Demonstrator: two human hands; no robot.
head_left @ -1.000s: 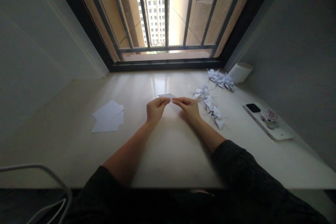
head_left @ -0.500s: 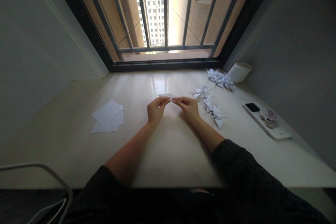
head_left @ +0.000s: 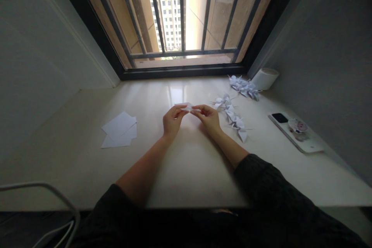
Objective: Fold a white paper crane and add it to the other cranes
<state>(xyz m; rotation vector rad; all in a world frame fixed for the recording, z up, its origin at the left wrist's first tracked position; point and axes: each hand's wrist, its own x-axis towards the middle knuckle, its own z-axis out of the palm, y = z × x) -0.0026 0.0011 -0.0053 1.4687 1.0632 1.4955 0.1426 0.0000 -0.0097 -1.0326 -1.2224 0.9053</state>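
Observation:
Between my two hands is a small piece of folded white paper [head_left: 188, 106], held over the middle of the sill. My left hand [head_left: 173, 121] pinches its left side between thumb and fingers. On the right side, my right hand [head_left: 209, 118] has it in a similar pinch. The fingers hide part of the paper, so its exact folded shape is unclear. Just right of my right hand lies a row of folded paper cranes [head_left: 231, 114]. To the left, several flat white paper sheets [head_left: 119, 128] overlap in a loose stack.
A second cluster of paper cranes [head_left: 244, 87] lies by a white roll [head_left: 265, 78] in the back right corner. A phone [head_left: 296, 133] with a round grip rests at the right. A white cable [head_left: 55, 190] loops at the lower left. Behind stands a barred window [head_left: 183, 71].
My fingers have shifted slightly on the folded paper, with the index fingers now higher along its upper edge. The paper's visible outline has changed a little.

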